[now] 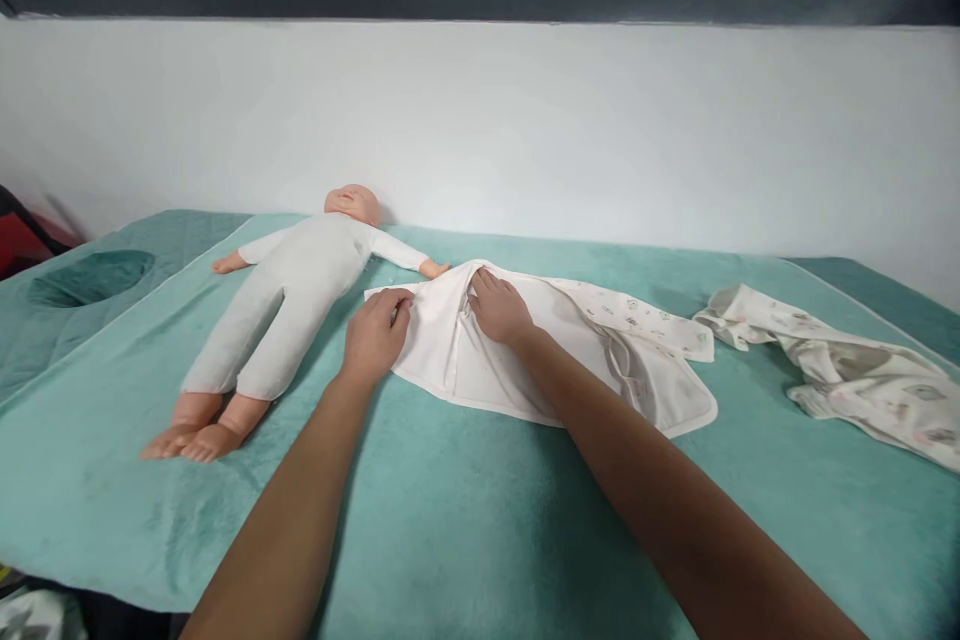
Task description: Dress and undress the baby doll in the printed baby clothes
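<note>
A white baby garment (570, 350) with a small print lies spread on the teal bed cover (465, 510), its plain inside turned up. My left hand (375, 332) pinches the garment's left edge, fingers closed on the cloth. My right hand (499, 307) lies on the cloth just to the right, fingers curled into a raised fold. A baby doll (289, 295) in a pale grey suit lies on its back to the left, its outstretched hand almost touching the garment.
A second printed garment (847, 370) lies crumpled at the right of the bed. A white wall (525, 130) runs along the far side. A teal pillow (82, 280) sits at the far left, with something red beyond it.
</note>
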`<state>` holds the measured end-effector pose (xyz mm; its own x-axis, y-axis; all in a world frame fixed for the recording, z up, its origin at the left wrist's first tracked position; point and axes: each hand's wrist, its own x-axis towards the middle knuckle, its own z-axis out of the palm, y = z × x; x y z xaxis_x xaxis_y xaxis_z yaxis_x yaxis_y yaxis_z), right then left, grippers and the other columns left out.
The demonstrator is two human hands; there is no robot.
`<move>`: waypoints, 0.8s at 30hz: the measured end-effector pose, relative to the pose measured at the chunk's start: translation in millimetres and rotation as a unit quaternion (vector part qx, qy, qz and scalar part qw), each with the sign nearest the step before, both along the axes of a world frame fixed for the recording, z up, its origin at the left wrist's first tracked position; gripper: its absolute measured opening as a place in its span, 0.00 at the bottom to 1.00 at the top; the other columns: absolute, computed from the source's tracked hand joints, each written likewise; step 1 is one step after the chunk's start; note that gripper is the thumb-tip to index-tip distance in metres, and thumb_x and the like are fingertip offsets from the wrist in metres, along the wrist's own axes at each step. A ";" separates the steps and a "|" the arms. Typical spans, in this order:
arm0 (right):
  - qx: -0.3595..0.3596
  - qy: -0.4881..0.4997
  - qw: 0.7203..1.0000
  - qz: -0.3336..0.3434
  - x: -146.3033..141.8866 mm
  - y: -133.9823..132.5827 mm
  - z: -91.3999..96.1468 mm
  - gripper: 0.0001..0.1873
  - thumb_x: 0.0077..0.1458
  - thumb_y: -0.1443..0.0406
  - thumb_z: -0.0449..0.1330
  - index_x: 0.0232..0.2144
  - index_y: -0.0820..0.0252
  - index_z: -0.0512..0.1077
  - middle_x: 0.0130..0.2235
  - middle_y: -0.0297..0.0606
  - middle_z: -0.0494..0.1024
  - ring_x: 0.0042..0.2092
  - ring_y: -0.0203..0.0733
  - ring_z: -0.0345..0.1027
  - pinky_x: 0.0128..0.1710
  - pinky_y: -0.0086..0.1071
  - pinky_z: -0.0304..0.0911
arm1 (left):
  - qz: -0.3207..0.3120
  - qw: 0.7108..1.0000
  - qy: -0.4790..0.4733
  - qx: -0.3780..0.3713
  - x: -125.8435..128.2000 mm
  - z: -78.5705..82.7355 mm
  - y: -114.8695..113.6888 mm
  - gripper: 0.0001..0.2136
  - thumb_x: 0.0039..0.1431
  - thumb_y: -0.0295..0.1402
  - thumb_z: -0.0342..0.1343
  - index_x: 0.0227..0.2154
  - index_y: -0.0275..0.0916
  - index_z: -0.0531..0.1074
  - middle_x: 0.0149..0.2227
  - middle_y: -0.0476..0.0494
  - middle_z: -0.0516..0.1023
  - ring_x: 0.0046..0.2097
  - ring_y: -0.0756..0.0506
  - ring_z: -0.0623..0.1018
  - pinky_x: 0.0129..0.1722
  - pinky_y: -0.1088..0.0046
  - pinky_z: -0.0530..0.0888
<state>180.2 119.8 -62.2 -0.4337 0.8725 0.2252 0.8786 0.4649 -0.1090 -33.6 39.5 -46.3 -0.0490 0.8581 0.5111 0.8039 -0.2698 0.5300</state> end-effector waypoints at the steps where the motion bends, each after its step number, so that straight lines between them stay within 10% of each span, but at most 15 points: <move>1: 0.003 0.002 1.000 -0.004 -0.6 0.0 0.5 0.27 0.66 0.64 0.41 0.64 0.69 0.54 0.67 0.49 0.56 0.67 0.46 0.49 0.62 0.41 0.50 | -0.006 1.000 0.006 0.007 0.7 -0.2 -0.4 0.12 0.64 0.33 0.46 0.41 0.40 0.74 0.44 0.43 0.79 0.46 0.43 0.76 0.46 0.66 0.71; 14: -0.009 -0.029 0.999 -0.012 -6.3 -9.9 4.4 0.29 0.67 0.61 0.40 0.64 0.70 0.57 0.67 0.51 0.56 0.68 0.49 0.45 0.65 0.46 0.43 | -0.280 0.944 0.172 -0.045 53.7 14.1 -76.3 0.14 0.56 0.27 0.54 0.45 0.43 0.72 0.44 0.45 0.76 0.47 0.43 0.72 0.48 0.63 0.67; 24: 0.000 -0.044 0.999 -0.001 -4.7 -8.2 2.9 0.29 0.65 0.63 0.41 0.64 0.71 0.57 0.67 0.51 0.55 0.68 0.50 0.45 0.65 0.47 0.43 | -0.239 0.926 0.292 0.006 58.6 7.2 -83.9 0.07 0.57 0.23 0.48 0.29 0.38 0.68 0.32 0.45 0.73 0.37 0.45 0.70 0.40 0.63 0.64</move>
<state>175.5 111.6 -59.3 -0.4497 0.8738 0.1852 0.8860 0.4626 -0.0312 25.1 -44.4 -39.1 0.6232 0.7042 0.3402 0.7396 -0.6721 0.0364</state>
